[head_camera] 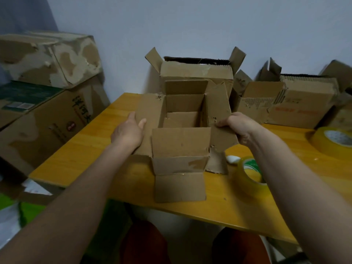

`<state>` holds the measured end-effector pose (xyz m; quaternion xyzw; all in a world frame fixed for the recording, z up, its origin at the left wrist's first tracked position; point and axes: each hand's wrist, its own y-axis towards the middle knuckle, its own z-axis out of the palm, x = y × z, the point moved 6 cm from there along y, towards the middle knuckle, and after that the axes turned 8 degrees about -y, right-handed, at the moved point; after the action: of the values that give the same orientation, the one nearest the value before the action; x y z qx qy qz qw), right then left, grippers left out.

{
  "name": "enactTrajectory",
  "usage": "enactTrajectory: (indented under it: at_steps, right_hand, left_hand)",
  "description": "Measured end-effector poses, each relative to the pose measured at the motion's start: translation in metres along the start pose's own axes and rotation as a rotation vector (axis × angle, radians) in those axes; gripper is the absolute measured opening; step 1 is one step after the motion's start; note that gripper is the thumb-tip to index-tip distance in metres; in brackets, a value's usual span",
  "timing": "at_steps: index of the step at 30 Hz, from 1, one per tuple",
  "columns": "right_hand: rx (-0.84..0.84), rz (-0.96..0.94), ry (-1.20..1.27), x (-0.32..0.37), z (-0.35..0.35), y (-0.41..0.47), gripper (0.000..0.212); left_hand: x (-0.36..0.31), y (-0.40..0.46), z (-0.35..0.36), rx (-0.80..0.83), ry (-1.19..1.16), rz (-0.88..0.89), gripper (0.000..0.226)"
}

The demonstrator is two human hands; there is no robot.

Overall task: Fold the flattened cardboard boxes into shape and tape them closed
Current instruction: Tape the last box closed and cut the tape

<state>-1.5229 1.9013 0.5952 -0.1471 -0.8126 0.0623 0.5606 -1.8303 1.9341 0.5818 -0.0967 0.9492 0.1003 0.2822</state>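
A small brown cardboard box [181, 147] stands opened up on the yellow wooden table [82, 149], its top flaps spread and its inside empty. My left hand [129, 130] lies flat against the outside of the left flap, thumb on its upper face. My right hand [236, 126] pinches the edge of the right flap. The near flap leans toward me, and a lower flap hangs out over the table's front. A roll of clear yellowish tape [251, 176] rests on the table just under my right forearm.
A larger open box [196, 73] stands behind against the wall, and further open boxes [297, 103] fill the back right. A bigger tape roll [335, 143] sits at the far right. A small white object [232, 159] lies by the tape. Stacked worn boxes [47, 88] rise at the left.
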Motion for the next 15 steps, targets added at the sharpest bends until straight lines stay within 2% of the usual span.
enactTrajectory:
  at_steps: [3,5,8,12,15]
  right_hand:
    - [-0.081,0.062,0.018,-0.008,0.009,0.013,0.036]
    - [-0.101,0.107,0.011,-0.013,0.014,0.018,0.042]
    - [-0.086,0.101,-0.051,-0.008,0.01,0.022,0.039]
    - [-0.033,0.092,-0.129,-0.011,0.002,0.004,0.024]
    - [0.006,0.116,-0.031,-0.032,0.009,-0.011,0.019]
  left_hand:
    - [-0.009,-0.001,0.008,0.042,0.072,0.01,0.071]
    - [-0.009,0.0,0.018,0.1,0.076,-0.005,0.062]
    - [-0.005,0.003,0.023,0.156,0.019,-0.031,0.051]
    - [0.008,-0.004,0.01,0.117,0.112,0.008,0.056]
    - [0.015,-0.016,0.007,0.076,0.098,0.006,0.054]
